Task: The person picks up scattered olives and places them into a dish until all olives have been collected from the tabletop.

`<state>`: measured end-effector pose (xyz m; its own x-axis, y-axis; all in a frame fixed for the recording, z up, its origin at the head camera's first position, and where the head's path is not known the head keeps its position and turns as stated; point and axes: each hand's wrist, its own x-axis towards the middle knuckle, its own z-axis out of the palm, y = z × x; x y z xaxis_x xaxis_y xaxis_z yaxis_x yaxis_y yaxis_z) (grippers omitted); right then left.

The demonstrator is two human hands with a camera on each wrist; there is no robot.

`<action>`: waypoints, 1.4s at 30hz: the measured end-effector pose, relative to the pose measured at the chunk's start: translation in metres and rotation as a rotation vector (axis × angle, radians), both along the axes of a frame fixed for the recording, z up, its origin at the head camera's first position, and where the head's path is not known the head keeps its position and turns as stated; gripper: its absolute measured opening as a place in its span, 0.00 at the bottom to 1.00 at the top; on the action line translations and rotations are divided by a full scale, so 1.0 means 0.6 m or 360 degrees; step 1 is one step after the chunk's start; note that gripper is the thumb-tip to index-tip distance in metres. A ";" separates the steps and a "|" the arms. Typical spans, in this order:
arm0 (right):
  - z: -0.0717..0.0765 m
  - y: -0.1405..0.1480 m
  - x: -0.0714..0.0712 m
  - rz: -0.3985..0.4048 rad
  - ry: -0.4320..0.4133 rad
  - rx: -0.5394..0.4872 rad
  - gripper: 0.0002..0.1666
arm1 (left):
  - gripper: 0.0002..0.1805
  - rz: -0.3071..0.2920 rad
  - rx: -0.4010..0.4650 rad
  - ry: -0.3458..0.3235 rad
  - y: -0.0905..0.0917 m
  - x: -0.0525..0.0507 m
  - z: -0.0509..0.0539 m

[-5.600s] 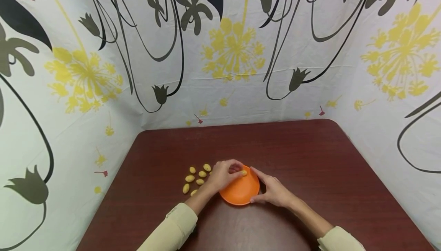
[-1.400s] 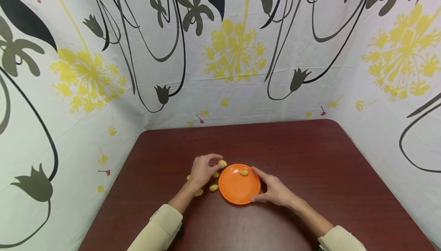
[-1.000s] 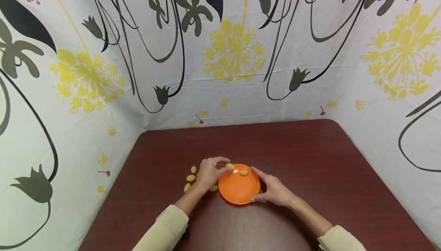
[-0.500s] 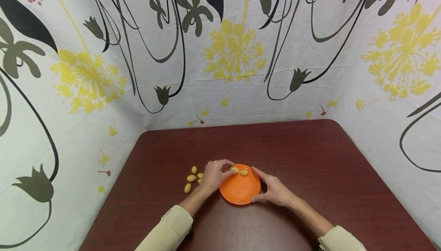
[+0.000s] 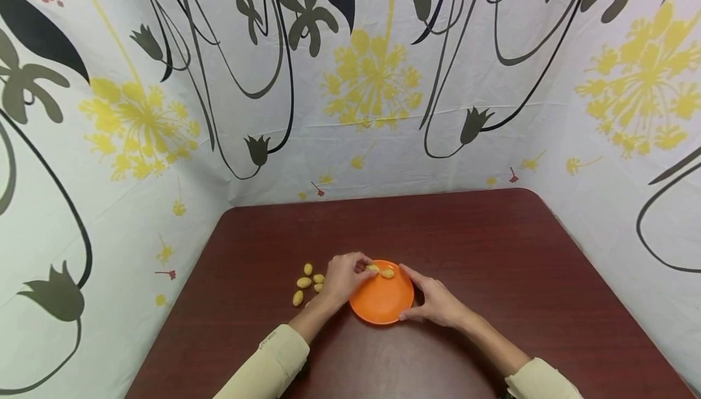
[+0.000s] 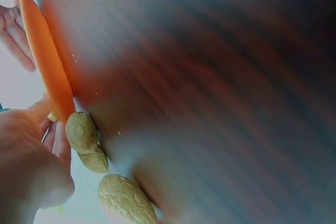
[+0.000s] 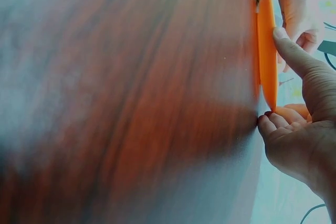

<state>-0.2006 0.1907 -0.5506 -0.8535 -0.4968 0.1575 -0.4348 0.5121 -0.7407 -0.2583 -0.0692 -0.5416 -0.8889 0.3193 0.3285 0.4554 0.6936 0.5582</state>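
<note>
In the head view, an orange plate (image 5: 379, 301) lies on the table, with one small yellow wrinkled oval, potato-like, (image 5: 387, 274) near its far rim. My left hand (image 5: 344, 278) pinches a second such oval (image 5: 373, 267) between thumb and fingers, over the plate's far left part. Its lower side is hidden, so I cannot tell whether it touches the plate. My right hand (image 5: 438, 304) holds the plate's right rim, thumb (image 7: 282, 35) and fingers spread along it. Several more yellow ovals (image 5: 303, 283) lie left of my left hand; some, like the wrinkled oval (image 6: 126, 199), show close up in the left wrist view.
The dark red-brown wooden table (image 5: 471, 235) has rounded far corners. A white cloth (image 5: 394, 174) with a flower pattern hangs behind it and at both sides. My left forearm covers part of the table beside the loose ovals.
My left hand let go of one oval on the plate, picked up another from the left and carried it rightward over the plate. My right hand stayed at the rim.
</note>
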 end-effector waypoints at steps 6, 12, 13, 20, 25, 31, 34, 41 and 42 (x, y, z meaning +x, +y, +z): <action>0.000 -0.001 0.000 0.0001 -0.0013 -0.0001 0.66 | 0.09 0.0047 -0.0061 0.0006 0.006 0.001 -0.001; 0.002 -0.001 0.001 0.0005 -0.0015 -0.0003 0.66 | 0.09 0.0035 -0.0082 0.0009 0.008 0.002 -0.001; 0.003 -0.001 0.001 0.0004 -0.0015 -0.0004 0.66 | 0.09 0.0031 -0.0085 0.0013 0.008 0.002 -0.001; 0.002 -0.001 0.000 0.0002 -0.0032 -0.0002 0.66 | 0.09 0.0026 -0.0085 0.0021 0.010 0.005 0.001; 0.002 0.000 0.000 0.0000 -0.0030 0.0003 0.66 | 0.10 0.0034 -0.0074 -0.0002 0.009 0.008 0.001; 0.004 0.000 0.001 0.0003 -0.0020 0.0003 0.66 | 0.09 0.0042 -0.0028 -0.0057 0.008 0.013 0.000; 0.005 0.001 0.002 0.0002 -0.0010 0.0006 0.66 | 0.08 0.0040 0.0000 -0.0087 0.007 0.014 0.000; 0.005 0.000 0.002 0.0003 -0.0023 0.0006 0.66 | 0.09 0.0037 0.0033 -0.0154 0.005 0.014 -0.001; 0.006 0.000 0.002 0.0003 -0.0025 0.0004 0.66 | 0.09 0.0035 0.0035 -0.0155 0.005 0.014 -0.002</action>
